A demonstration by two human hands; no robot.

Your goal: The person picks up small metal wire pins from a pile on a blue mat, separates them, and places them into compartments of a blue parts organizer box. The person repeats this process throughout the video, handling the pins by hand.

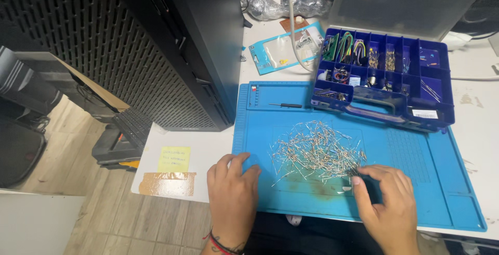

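Resting flat, fingers spread, the left hand (232, 192) steadies the blue work mat (416, 156); the right hand (387, 200) pinches resistors (317, 148) at the pile's edge.

Parts in the blue organiser box (384, 73) are too small to identify.

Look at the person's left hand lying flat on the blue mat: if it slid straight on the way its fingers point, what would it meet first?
Probably the pile of small wire-legged components, just ahead and right of the left hand on the blue mat.
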